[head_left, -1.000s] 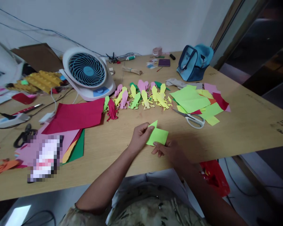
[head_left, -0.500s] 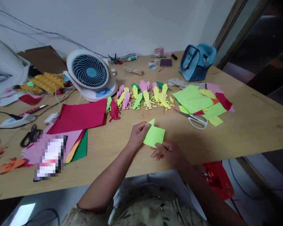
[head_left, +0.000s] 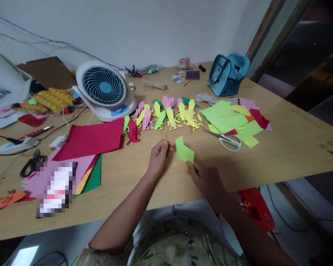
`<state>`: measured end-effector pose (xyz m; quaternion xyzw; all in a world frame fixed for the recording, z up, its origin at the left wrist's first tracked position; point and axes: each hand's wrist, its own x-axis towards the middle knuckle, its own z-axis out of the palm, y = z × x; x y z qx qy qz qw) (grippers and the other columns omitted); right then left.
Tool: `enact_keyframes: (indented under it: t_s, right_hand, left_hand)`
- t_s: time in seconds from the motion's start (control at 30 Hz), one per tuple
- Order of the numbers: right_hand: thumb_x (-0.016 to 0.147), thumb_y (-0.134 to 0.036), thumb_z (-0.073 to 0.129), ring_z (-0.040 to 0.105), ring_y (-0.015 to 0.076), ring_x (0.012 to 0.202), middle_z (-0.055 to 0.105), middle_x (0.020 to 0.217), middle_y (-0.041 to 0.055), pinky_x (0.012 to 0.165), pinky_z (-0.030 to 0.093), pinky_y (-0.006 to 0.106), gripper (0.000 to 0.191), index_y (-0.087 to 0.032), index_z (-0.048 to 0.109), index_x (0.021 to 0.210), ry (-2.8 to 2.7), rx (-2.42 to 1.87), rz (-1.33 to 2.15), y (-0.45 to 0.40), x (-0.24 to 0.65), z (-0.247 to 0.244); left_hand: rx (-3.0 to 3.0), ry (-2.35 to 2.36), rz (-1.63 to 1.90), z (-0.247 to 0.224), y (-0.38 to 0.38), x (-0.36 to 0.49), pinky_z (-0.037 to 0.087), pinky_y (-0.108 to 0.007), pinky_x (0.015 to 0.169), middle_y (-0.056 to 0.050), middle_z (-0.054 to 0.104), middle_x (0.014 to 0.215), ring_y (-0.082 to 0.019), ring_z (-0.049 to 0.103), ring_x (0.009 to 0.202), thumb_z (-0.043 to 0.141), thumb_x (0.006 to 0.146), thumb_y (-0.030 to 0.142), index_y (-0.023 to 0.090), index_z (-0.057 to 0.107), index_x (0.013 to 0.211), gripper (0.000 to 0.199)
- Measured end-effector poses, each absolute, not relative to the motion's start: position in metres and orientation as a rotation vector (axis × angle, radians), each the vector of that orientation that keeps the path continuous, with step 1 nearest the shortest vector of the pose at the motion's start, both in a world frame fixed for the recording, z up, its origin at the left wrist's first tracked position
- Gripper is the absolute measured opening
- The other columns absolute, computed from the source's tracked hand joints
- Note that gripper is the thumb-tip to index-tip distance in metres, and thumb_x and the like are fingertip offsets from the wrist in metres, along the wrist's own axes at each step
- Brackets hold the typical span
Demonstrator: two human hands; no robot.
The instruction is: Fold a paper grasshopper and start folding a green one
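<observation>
A small piece of lime-green folded paper [head_left: 184, 149] is pinched at its lower right corner by my right hand [head_left: 204, 176]. It stands tilted above the table, a pointed flap at its upper left. Just left of it, apart from the paper, my left hand [head_left: 158, 157] holds nothing, its fingers loosely bent with thumb and fingertips apart. Beyond my hands lies a row of cut and folded paper figures, among them a yellow one [head_left: 171, 117], a pink one [head_left: 147, 119] and a red one [head_left: 133, 131]. White-handled scissors [head_left: 229, 142] rest to the right.
A stack of coloured paper sheets [head_left: 224, 116] is at the right, with a blue bag [head_left: 229, 75] behind. At left stand a white fan [head_left: 104, 88], a red sheet [head_left: 91, 138], black-handled scissors [head_left: 32, 164] and a power strip [head_left: 16, 144]. The table's front edge [head_left: 122, 213] runs below my arms.
My left hand has let go of the green paper and sits slightly to its left. My right hand now holds the paper alone, turned more edge-on. The view has shifted slightly.
</observation>
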<state>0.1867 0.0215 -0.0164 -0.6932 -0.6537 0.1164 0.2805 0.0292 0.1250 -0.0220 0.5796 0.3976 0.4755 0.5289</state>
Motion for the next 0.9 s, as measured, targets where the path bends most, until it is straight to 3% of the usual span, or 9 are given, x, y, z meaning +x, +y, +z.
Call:
enact_keyframes:
  t_s: [0.17,0.27,0.4,0.5,0.6,0.67,0.77,0.83,0.9]
  right_hand:
    - [0.098,-0.031,0.047,0.065,0.0232,0.061,0.071,0.068,0.0138,0.055,0.032,0.031,0.034,-0.017,0.068,0.076,-2.045,-1.945,-0.128,0.035,0.182,-0.008]
    - [0.098,-0.025,0.047,0.066,0.0245,0.065,0.072,0.070,0.0153,0.057,0.032,0.033,0.032,-0.016,0.069,0.077,-2.199,-1.918,-0.123,0.038,0.175,-0.003]
    - [0.099,-0.030,0.049,0.065,0.0258,0.065,0.071,0.072,0.0152,0.057,0.028,0.033,0.032,-0.015,0.070,0.080,-2.268,-1.849,-0.044,0.033,0.171,-0.002]
    - [0.096,-0.041,0.054,0.060,0.0216,0.061,0.068,0.066,0.0088,0.056,0.027,0.033,0.034,-0.018,0.067,0.074,-2.239,-1.692,0.045,0.028,0.183,0.001]
    - [0.095,-0.037,0.052,0.056,0.0181,0.062,0.065,0.067,0.0044,0.060,0.034,0.031,0.029,-0.019,0.067,0.079,-1.944,-1.603,0.100,0.036,0.206,0.008]
    - [0.092,-0.030,0.055,0.056,0.0164,0.067,0.070,0.089,0.0059,0.066,0.041,0.030,0.022,-0.019,0.068,0.105,-1.773,-1.516,0.223,0.049,0.222,0.011]
    - [0.084,-0.031,0.063,0.050,0.0108,0.059,0.066,0.119,0.0089,0.062,0.044,0.029,0.050,-0.019,0.057,0.132,-1.715,-1.385,0.716,0.070,0.237,0.005]
    - [0.080,-0.032,0.066,0.049,0.0095,0.058,0.067,0.115,0.0085,0.057,0.042,0.027,0.056,-0.018,0.056,0.133,-1.697,-1.307,1.045,0.079,0.237,-0.004]
    - [0.077,-0.033,0.067,0.051,0.0099,0.058,0.068,0.098,0.0050,0.055,0.040,0.025,0.052,-0.017,0.061,0.126,-1.696,-1.254,1.216,0.082,0.233,-0.014]
  left_hand:
    - [1.304,0.735,0.823,-0.012,0.110,0.031,0.053,-0.026,0.066,-0.009,0.066,0.102,-0.018,0.063,0.084,0.058,0.083,0.073,0.018,0.061,0.120,0.066]
    - [1.426,0.707,0.801,-0.012,0.106,0.036,0.052,-0.027,0.078,-0.010,0.068,0.109,-0.021,0.062,0.097,0.069,0.076,0.069,0.015,0.064,0.120,0.070]
    - [1.386,0.809,0.831,-0.020,0.109,0.040,0.046,-0.023,0.068,-0.003,0.068,0.084,-0.015,0.059,0.075,0.075,0.075,0.056,0.013,0.070,0.099,0.050]
    - [1.310,0.855,0.830,-0.026,0.115,0.036,0.039,-0.021,0.058,0.001,0.062,0.070,-0.010,0.050,0.060,0.074,0.075,0.048,0.012,0.068,0.085,0.038]
    - [1.339,0.842,0.725,-0.024,0.118,0.030,0.039,-0.021,0.058,0.000,0.062,0.071,-0.010,0.051,0.059,0.075,0.074,0.042,0.012,0.067,0.087,0.033]
    - [1.398,0.836,0.669,-0.021,0.118,0.025,0.041,-0.021,0.059,-0.001,0.064,0.077,-0.011,0.054,0.062,0.075,0.074,0.037,0.013,0.067,0.099,0.036]
    - [1.549,0.881,0.626,-0.019,0.115,0.016,0.036,-0.020,0.055,0.000,0.063,0.077,-0.009,0.050,0.059,0.072,0.078,0.032,0.015,0.064,0.114,0.041]
    - [1.662,0.907,0.588,-0.019,0.111,0.010,0.033,-0.020,0.054,0.002,0.060,0.075,-0.009,0.046,0.057,0.068,0.081,0.027,0.015,0.063,0.117,0.038]
    - [1.797,0.952,0.553,-0.019,0.106,0.004,0.035,-0.021,0.056,0.003,0.058,0.073,-0.010,0.047,0.059,0.065,0.082,0.023,0.017,0.062,0.118,0.036]
